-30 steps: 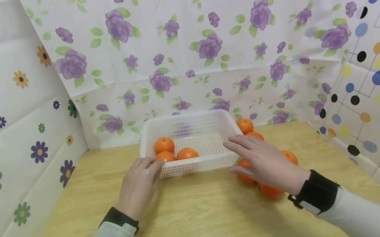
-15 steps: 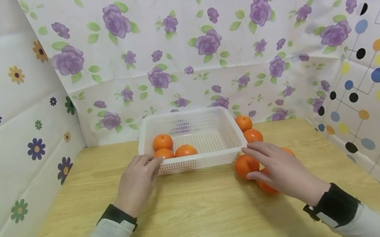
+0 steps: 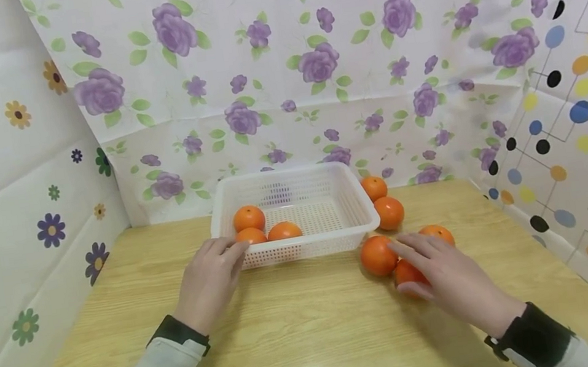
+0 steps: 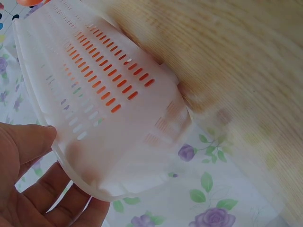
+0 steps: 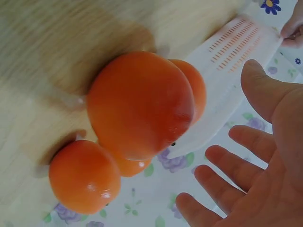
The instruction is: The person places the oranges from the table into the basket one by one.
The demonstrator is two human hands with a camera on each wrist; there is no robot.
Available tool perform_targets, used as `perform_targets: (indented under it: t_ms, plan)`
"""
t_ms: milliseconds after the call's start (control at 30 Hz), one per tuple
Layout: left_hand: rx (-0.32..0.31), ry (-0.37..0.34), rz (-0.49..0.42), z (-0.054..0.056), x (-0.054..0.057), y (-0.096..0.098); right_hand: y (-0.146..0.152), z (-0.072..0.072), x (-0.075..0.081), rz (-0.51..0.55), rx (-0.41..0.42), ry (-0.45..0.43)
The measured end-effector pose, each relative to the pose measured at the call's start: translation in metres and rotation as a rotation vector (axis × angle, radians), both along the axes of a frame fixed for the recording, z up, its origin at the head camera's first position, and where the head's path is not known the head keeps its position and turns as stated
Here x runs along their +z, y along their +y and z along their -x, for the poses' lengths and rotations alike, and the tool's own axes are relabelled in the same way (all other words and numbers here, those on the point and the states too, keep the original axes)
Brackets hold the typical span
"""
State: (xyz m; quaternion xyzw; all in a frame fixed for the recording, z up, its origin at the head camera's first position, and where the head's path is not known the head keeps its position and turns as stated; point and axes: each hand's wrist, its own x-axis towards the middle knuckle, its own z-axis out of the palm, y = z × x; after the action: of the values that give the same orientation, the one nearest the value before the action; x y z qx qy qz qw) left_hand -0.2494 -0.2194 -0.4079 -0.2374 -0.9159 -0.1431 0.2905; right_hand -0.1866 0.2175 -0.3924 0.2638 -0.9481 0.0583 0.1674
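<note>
Near the back of the worktop (image 3: 301,325), a white perforated basket (image 3: 330,245) is standing upright, its long side facing the person. The left hand (image 3: 209,284) is gripping its near left corner; per the left wrist view, thumb and fingers are closing round the rim from either side.

Contents: three oranges are sitting toward the left end of the basket. A rear orange (image 3: 249,219) is resting behind a front-left orange (image 3: 250,236), and a front-right orange (image 3: 284,230) is lying alongside (the lower parts of the front pair are showing only through the slots).

Outside, on the right: five more oranges are lying loose. A far orange (image 3: 374,188) and a second orange (image 3: 389,213) are lining the basket's right side. Off its near right corner, a third orange (image 3: 378,256), a fourth orange (image 3: 407,274) and a fifth orange (image 3: 442,232) are clustering under the right hand (image 3: 454,283). That hand is hovering with its fingers wide and the thumb parted from them, holding nothing; contact with the fruit: cannot tell from the head view, though the right wrist view is showing a gap to the nearest orange.

Both wrists are wearing black straps (image 3: 177,335). Behind the basket, a purple-rose sheet (image 3: 281,86) is hanging.
</note>
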Motion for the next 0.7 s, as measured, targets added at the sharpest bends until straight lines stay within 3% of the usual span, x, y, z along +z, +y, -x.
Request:
perform_targets:
  t_ms: [700]
  plan:
    - [-0.010, 0.018, 0.003, 0.002, -0.001, 0.000, 0.007, -0.007, -0.017, -0.027, -0.056, -0.027]
